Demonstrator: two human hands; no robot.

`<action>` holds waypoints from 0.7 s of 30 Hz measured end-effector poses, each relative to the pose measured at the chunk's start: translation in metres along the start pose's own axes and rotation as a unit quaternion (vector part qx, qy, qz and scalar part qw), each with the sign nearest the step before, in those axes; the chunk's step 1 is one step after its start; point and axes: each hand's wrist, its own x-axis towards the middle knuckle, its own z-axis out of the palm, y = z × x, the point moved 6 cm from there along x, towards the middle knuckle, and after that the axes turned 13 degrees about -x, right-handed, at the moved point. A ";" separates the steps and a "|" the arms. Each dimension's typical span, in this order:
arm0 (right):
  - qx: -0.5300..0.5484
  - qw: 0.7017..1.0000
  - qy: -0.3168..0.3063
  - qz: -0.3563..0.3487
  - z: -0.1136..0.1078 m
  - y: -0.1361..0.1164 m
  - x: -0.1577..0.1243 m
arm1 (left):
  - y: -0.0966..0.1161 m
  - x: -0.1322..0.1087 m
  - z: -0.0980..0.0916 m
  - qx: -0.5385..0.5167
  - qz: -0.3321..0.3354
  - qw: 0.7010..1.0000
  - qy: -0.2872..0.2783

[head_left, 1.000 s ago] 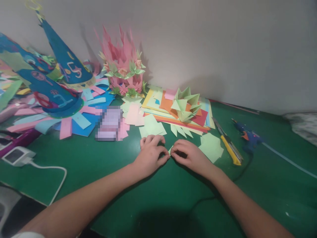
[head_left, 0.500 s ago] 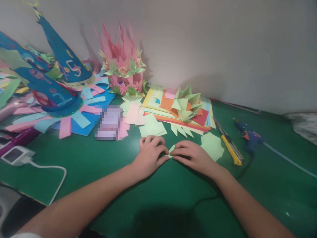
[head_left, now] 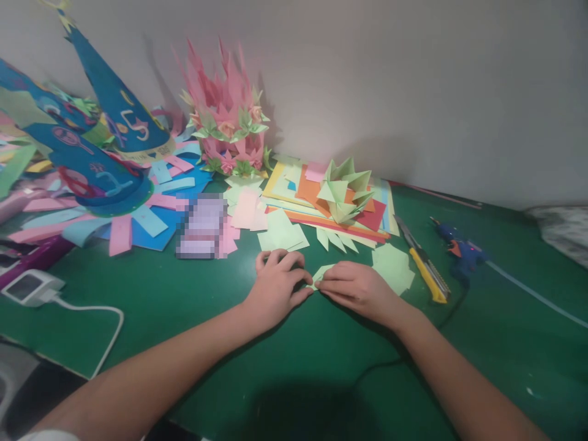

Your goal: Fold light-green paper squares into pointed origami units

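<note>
A small light-green paper piece (head_left: 320,274) lies on the green mat (head_left: 294,361) between my two hands. My left hand (head_left: 277,286) presses on its left side with curled fingers pinched at the paper's edge. My right hand (head_left: 357,288) lies flat over its right side, fingers pressed together on the fold. Most of the paper is hidden under the hands. More light-green squares lie just beyond the left hand (head_left: 281,236) and beside the right hand (head_left: 392,268).
A stack of coloured sheets (head_left: 294,190) carries a folded green paper star (head_left: 344,190). A yellow utility knife (head_left: 425,262) and a blue glue gun (head_left: 459,251) lie at the right. Blue paper cones (head_left: 114,110), a pink paper crown (head_left: 227,119) and a white adapter (head_left: 32,288) occupy the left.
Both hands have shifted slightly away from me. The right hand has flattened down onto the green paper, and more of the paper shows between the hands.
</note>
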 end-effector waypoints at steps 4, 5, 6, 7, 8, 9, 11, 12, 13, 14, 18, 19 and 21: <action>-0.007 1.000 0.013 -0.007 -0.002 -0.001 0.000 | -0.001 0.000 0.000 -0.009 -0.009 1.000 -0.005; -0.008 1.000 0.016 -0.007 -0.002 -0.001 0.000 | -0.002 0.001 0.001 -0.012 -0.011 1.000 -0.006; -0.009 1.000 0.017 -0.008 -0.002 -0.001 0.000 | -0.002 0.001 0.001 -0.015 -0.012 1.000 -0.006; -0.010 1.000 0.020 -0.007 -0.002 -0.002 0.000 | -0.002 0.001 0.001 -0.018 -0.012 1.000 -0.006; -0.010 1.000 0.021 -0.007 -0.002 -0.002 0.000 | -0.002 0.001 0.001 -0.020 -0.011 1.000 -0.005; -0.011 1.000 0.023 -0.007 -0.002 -0.002 0.000 | -0.002 0.001 0.001 -0.022 -0.010 1.000 -0.004; -0.015 0.999 0.028 -0.009 -0.003 -0.002 0.000 | -0.002 0.001 0.001 -0.023 -0.007 1.000 -0.001; -0.019 0.999 0.029 -0.010 -0.003 -0.002 0.000 | -0.001 0.001 0.001 -0.020 -0.002 1.000 0.001; -0.021 0.999 0.029 -0.010 -0.003 -0.002 0.000 | 0.000 0.001 0.000 -0.015 0.006 1.000 0.005; -0.023 0.999 0.030 -0.011 -0.003 -0.002 0.001 | 0.001 0.001 0.000 -0.007 0.016 1.000 0.010; -0.031 0.999 0.036 -0.009 -0.002 -0.003 0.000 | 0.009 -0.001 -0.002 0.039 0.071 0.996 0.037; -0.034 0.999 0.037 -0.007 -0.002 -0.003 -0.001 | 0.011 -0.002 -0.002 0.054 0.085 0.994 0.044; -0.041 0.999 0.032 0.001 0.000 -0.002 -0.002 | 0.016 -0.005 0.000 0.087 0.117 0.988 0.053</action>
